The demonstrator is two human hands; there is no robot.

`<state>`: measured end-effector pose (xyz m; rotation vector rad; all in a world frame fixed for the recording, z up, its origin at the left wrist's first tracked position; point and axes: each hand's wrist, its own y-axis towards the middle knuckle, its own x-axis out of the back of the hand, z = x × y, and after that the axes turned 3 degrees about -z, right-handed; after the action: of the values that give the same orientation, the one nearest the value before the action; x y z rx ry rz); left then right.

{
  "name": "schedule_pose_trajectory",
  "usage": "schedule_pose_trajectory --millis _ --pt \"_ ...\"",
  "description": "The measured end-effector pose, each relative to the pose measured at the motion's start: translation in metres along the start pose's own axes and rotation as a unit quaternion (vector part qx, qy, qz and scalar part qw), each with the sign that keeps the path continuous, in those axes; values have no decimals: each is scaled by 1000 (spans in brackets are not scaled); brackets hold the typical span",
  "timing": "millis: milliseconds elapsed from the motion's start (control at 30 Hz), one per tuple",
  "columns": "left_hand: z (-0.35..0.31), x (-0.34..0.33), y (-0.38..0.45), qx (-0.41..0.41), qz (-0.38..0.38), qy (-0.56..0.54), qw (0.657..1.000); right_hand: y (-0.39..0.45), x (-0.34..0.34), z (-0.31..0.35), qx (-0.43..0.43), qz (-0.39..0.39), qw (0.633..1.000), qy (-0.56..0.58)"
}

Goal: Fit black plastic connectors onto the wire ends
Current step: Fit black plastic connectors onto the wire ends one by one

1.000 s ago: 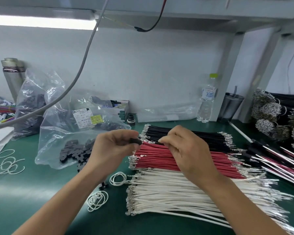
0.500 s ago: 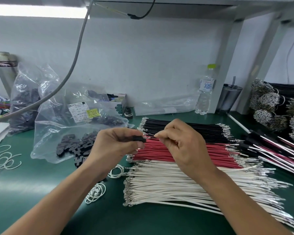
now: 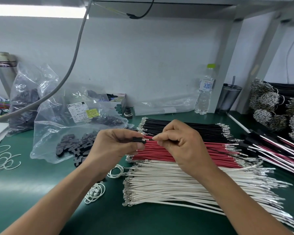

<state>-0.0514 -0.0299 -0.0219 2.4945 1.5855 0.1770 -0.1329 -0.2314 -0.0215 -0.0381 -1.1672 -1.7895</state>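
The left hand (image 3: 115, 150) pinches a small black plastic connector (image 3: 139, 140) between thumb and curled fingertips, its open face turned toward 3 o'clock. The right hand (image 3: 182, 146) pinches a thin black insulated wire (image 3: 227, 152) just behind its metal terminal, and the terminal tip sits at the connector's mouth; whether it has entered cannot be told. The wire's free length trails away toward 4 o'clock over the stacked red wires (image 3: 168, 153).

Both pieces look very light. The connector appears rigid and smooth, so it is likely to slip or twist unless held by its flat sides. The wire seems limp along its length, so a grip close to the crimped end, as now, probably gives the only stiffness for pushing. The terminal itself looks thin and may bend if pressed off-axis.

More black connectors (image 3: 71, 146) lie at 9 o'clock in a clear plastic bag (image 3: 46, 133) on the green bench mat (image 3: 24, 192).
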Motion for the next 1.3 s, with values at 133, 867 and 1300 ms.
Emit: schedule_pose_trajectory --millis 133,867,1300 --pt "1 4 1 -29 4 40 999 -3 -7 -2 -34 3 999 30" --pt "7 -4 1 -38 9 76 996 -4 -9 3 19 24 993 -112" --pt "10 -5 6 -59 -6 131 990 1 -12 4 93 -33 964 -246"
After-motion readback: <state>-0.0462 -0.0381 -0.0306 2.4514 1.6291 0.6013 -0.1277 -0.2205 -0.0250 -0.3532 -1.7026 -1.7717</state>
